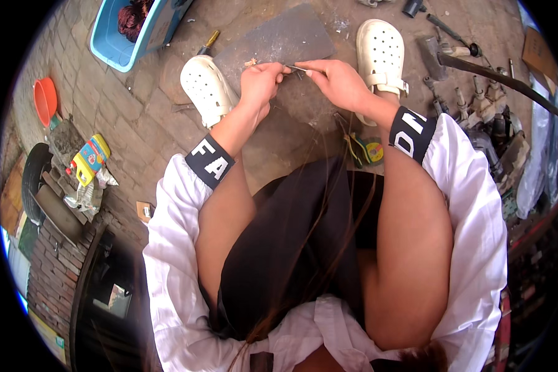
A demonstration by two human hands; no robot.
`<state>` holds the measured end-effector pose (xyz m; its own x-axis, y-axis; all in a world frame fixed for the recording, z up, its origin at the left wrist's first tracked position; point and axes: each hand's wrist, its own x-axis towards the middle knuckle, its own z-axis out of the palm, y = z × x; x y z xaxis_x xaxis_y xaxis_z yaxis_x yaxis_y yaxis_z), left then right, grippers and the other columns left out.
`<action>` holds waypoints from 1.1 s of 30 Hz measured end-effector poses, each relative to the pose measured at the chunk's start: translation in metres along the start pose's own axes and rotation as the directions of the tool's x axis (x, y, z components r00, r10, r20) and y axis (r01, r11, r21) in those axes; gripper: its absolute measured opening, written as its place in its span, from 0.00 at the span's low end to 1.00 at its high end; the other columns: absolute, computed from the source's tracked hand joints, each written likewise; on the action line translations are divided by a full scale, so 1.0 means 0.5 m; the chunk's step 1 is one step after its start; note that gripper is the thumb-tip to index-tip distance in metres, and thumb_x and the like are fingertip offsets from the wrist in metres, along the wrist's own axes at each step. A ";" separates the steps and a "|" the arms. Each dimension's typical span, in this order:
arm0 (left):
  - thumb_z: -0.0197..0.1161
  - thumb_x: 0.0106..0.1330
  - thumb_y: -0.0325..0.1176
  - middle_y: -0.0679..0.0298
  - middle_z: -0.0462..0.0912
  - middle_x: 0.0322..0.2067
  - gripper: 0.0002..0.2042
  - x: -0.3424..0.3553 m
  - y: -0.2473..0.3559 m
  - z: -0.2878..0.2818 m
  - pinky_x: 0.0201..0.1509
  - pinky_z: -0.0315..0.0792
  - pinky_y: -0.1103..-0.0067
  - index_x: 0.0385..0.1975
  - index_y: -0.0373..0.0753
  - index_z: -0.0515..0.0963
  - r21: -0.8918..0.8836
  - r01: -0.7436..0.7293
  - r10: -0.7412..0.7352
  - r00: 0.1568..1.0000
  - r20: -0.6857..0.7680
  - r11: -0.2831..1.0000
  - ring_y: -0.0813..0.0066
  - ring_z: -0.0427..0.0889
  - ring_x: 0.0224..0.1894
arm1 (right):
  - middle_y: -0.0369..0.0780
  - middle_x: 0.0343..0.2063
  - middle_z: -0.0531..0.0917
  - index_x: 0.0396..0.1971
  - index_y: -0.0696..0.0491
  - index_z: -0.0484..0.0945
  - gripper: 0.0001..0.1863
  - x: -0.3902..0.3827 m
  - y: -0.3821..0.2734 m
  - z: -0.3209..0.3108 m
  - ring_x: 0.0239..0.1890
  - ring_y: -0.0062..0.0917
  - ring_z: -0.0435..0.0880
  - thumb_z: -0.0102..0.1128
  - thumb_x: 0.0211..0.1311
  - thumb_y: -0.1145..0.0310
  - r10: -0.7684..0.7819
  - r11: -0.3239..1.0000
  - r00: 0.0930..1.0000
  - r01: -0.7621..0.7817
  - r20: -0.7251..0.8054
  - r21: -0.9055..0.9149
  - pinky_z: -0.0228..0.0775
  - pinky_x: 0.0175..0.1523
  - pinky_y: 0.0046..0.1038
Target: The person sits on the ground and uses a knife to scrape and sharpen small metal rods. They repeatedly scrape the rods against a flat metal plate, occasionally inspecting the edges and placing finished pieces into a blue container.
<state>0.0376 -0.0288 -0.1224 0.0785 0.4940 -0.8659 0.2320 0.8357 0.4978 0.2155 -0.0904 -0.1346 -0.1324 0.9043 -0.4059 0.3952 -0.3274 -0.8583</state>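
My left hand (260,85) and my right hand (340,82) meet between my feet, over the near edge of a flat grey metal sheet (279,38) on the ground. Between their fingertips stretches a thin, dark metal piece (296,68), pinched at both ends. Its exact kind is too small to make out, and the fingers cover its ends. Both hands are closed on it. A small tan scrap (250,62) shows just beside my left hand. Behind my left foot lies a tool with a yellow handle (212,39).
White clogs (381,49) flank the sheet. Pliers (356,150) lie near my right leg. A long-handled hammer (432,59) and metal parts (487,102) lie right. Left are a blue bin (123,59) holding dark red strands, an orange scoop (44,102), a yellow jug (90,160) and a tyre (36,180).
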 end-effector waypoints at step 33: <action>0.54 0.66 0.32 0.75 0.64 0.12 0.09 -0.132 0.083 -0.008 0.18 0.49 0.87 0.31 0.35 0.80 -0.325 -0.012 0.207 0.793 0.573 0.946 0.90 0.56 0.14 | 0.29 0.24 0.77 0.33 0.54 0.76 0.07 -0.018 -0.171 -0.096 0.23 0.07 0.64 0.54 0.61 0.67 0.088 0.769 0.968 -0.215 0.233 0.602 0.56 0.28 0.15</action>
<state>0.0381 -0.0255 -0.0444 0.6659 0.4269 -0.6118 -0.0965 0.8625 0.4969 0.2268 -0.0576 -0.0425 -0.3053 0.7830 -0.5420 -0.2144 -0.6110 -0.7620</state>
